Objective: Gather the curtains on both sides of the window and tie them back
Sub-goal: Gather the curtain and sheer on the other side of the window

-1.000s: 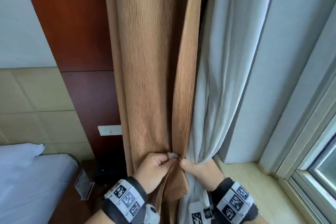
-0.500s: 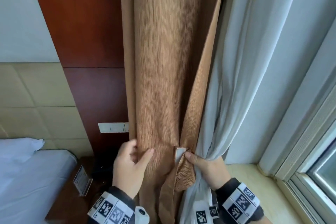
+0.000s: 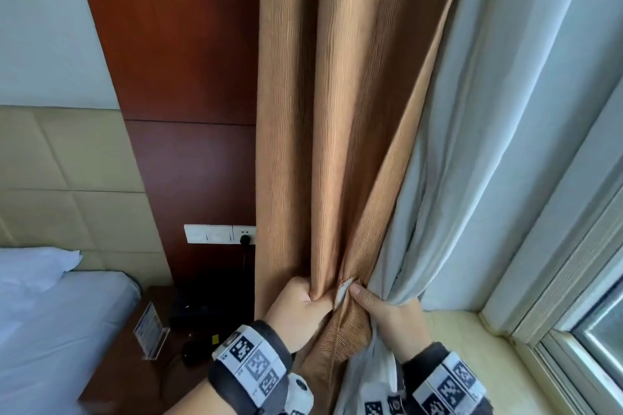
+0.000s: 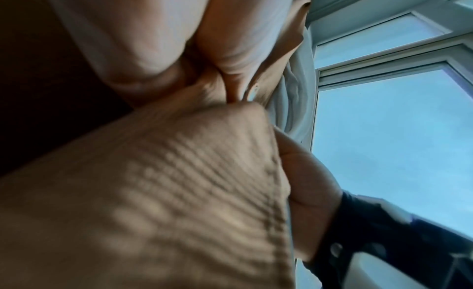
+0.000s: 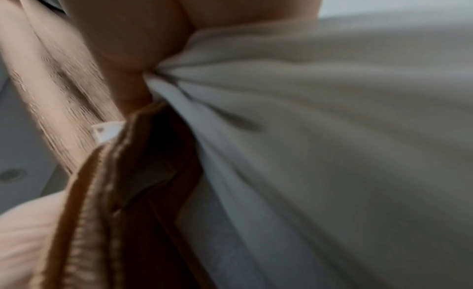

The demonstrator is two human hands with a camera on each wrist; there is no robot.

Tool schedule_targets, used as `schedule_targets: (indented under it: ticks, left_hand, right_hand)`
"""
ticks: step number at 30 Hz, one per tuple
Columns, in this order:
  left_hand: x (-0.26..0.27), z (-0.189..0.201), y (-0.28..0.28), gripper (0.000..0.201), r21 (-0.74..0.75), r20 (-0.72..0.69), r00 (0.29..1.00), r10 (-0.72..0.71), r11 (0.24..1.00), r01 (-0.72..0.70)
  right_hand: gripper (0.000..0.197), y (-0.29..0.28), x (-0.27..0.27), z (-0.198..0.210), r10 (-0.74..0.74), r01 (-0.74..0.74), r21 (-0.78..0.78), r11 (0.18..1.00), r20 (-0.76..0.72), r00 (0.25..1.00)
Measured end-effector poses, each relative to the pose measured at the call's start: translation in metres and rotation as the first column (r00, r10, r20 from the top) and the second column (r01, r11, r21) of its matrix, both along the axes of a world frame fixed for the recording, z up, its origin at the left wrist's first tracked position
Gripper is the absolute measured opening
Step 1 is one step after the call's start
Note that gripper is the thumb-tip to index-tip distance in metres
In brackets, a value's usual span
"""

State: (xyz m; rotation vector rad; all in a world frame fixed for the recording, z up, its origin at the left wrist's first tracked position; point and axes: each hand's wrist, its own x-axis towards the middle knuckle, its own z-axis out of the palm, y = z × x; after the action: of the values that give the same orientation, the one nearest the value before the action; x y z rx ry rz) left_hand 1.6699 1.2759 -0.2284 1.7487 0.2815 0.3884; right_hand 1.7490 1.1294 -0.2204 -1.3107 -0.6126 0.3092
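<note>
A ribbed tan curtain (image 3: 323, 111) hangs in folds beside a pale grey sheer curtain (image 3: 478, 131). My left hand (image 3: 303, 300) grips a bunched fold of the tan curtain low down, fingers curled into the cloth. My right hand (image 3: 381, 307) holds the gathered sheer and the tan curtain's edge together, its thumb pressing by a small white tab (image 3: 342, 291). In the left wrist view the tan curtain (image 4: 158, 192) fills the frame under my fingers (image 4: 143, 50). In the right wrist view the sheer curtain (image 5: 320, 131) is pinched beside the tan hem (image 5: 84, 192).
A dark wood wall panel (image 3: 175, 44) with a white switch plate (image 3: 219, 234) stands left of the curtains. Below it is a nightstand (image 3: 145, 367) with a card stand (image 3: 150, 330). A bed (image 3: 50, 330) lies at the left, and a window sill (image 3: 472, 357) and window frame (image 3: 573, 296) at the right.
My left hand, flat on the tan curtain half a second ago, has closed on a fold and drawn it toward my right hand. The right hand has kept its hold.
</note>
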Motion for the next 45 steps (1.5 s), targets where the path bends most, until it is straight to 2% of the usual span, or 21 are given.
schedule_targets:
  ticks: [6, 8, 11, 13, 16, 18, 19, 21, 22, 23, 24, 25, 26, 27, 29, 31, 32, 36, 39, 43, 45]
  left_hand:
    - [0.004, 0.005, -0.004, 0.009, 0.091, -0.049, 0.994, -0.093, 0.991, 0.097]
    - [0.003, 0.009, -0.006, 0.011, 0.115, -0.046, 0.984, -0.171, 0.978, 0.176]
    - [0.003, 0.013, -0.005, 0.029, 0.093, -0.062, 0.955, -0.289, 0.951, 0.294]
    - [0.005, 0.014, -0.006, 0.028, 0.037, -0.044, 0.936, -0.348, 0.936, 0.35]
    - [0.008, 0.006, -0.005, 0.026, -0.099, -0.048, 0.936, -0.348, 0.934, 0.342]
    - [0.003, -0.001, -0.002, 0.023, -0.079, -0.06, 0.949, -0.309, 0.949, 0.304]
    - [-0.002, -0.005, 0.001, 0.027, -0.041, -0.03, 0.967, -0.253, 0.967, 0.251]
    - [-0.017, -0.008, 0.011, 0.013, 0.012, 0.135, 0.989, 0.055, 0.998, -0.057]
    - [-0.026, -0.006, 0.018, 0.004, 0.019, 0.237, 0.937, 0.258, 0.963, -0.27]
    - [-0.032, -0.001, 0.026, 0.013, 0.036, 0.325, 0.835, 0.444, 0.877, -0.48]
    - [-0.036, 0.002, 0.035, 0.026, 0.056, 0.391, 0.735, 0.554, 0.782, -0.62]
    - [-0.037, 0.003, 0.045, 0.044, 0.071, 0.417, 0.683, 0.599, 0.728, -0.682]
    - [-0.036, 0.005, 0.053, 0.057, 0.104, 0.382, 0.706, 0.597, 0.731, -0.674]
    - [-0.033, 0.006, 0.057, 0.058, 0.133, 0.315, 0.764, 0.563, 0.771, -0.623]
    - [-0.023, 0.006, 0.058, 0.041, 0.171, 0.164, 0.879, 0.448, 0.865, -0.473]
    - [-0.012, 0.005, 0.053, 0.064, 0.172, 0.109, 0.932, 0.346, 0.917, -0.361]
    - [-0.007, 0.008, 0.049, 0.067, 0.166, 0.084, 0.943, 0.322, 0.929, -0.332]
    - [0.014, 0.022, 0.032, 0.019, 0.159, 0.016, 0.992, 0.129, 0.979, -0.13]
    - [0.023, 0.025, 0.019, 0.005, 0.184, -0.008, 0.998, 0.056, 0.982, -0.053]
    - [0.03, 0.018, 0.016, 0.01, 0.117, 0.016, 0.987, 0.162, 0.98, -0.163]
    - [0.029, 0.016, 0.018, 0.024, 0.091, 0.029, 0.981, 0.194, 0.976, -0.195]
  right_hand:
    - [0.031, -0.004, -0.007, 0.005, 0.074, -0.074, -0.001, 0.997, -0.015, 0.997]
    - [0.04, -0.007, -0.005, 0.007, 0.078, -0.078, -0.012, 0.997, -0.046, 0.996]
    - [0.052, -0.012, 0.0, 0.009, 0.101, -0.105, -0.048, 0.993, -0.068, 0.992]
    - [0.046, -0.014, 0.001, 0.011, 0.091, -0.095, -0.053, 0.994, -0.072, 0.993]
    - [0.042, -0.015, 0.003, 0.009, 0.023, -0.025, -0.034, 0.999, -0.062, 0.998]
    - [0.045, -0.013, 0.004, 0.005, -0.035, 0.034, -0.033, 0.999, -0.041, 0.999]
    - [0.045, -0.012, 0.005, 0.005, -0.064, 0.062, -0.031, 0.998, -0.046, 0.997]
    - [0.037, -0.011, 0.008, 0.003, -0.092, 0.091, -0.012, 0.996, -0.071, 0.993]
    - [0.034, -0.011, 0.009, 0.002, -0.09, 0.089, -0.007, 0.996, -0.078, 0.993]
    - [0.033, -0.011, 0.011, 0.002, -0.091, 0.09, -0.012, 0.996, -0.078, 0.993]
    - [0.033, -0.009, 0.012, 0.001, -0.096, 0.095, -0.024, 0.995, -0.07, 0.993]
    - [0.035, -0.007, 0.013, 0.001, -0.102, 0.1, -0.035, 0.994, -0.063, 0.993]
    - [0.037, -0.005, 0.013, 0.001, -0.104, 0.102, -0.041, 0.994, -0.063, 0.993]
    - [0.038, -0.002, 0.013, 0.001, -0.101, 0.098, -0.034, 0.995, -0.07, 0.992]
    - [0.037, 0.004, 0.012, 0.0, -0.087, 0.086, -0.016, 0.996, -0.082, 0.993]
    - [0.034, 0.01, 0.01, 0.002, -0.062, 0.061, -0.015, 0.998, -0.077, 0.995]
    - [0.033, 0.012, 0.009, 0.002, -0.045, 0.044, -0.019, 0.999, -0.072, 0.996]
    - [0.031, 0.015, 0.006, 0.002, 0.026, -0.027, -0.017, 1.0, -0.059, 0.998]
    - [0.031, 0.016, 0.008, 0.002, 0.024, -0.024, -0.018, 1.0, -0.045, 0.999]
    - [0.033, 0.017, 0.011, 0.004, -0.02, 0.02, 0.013, 1.0, -0.021, 1.0]
    - [0.034, 0.016, 0.01, 0.006, -0.022, 0.022, -0.009, 1.0, -0.008, 1.0]
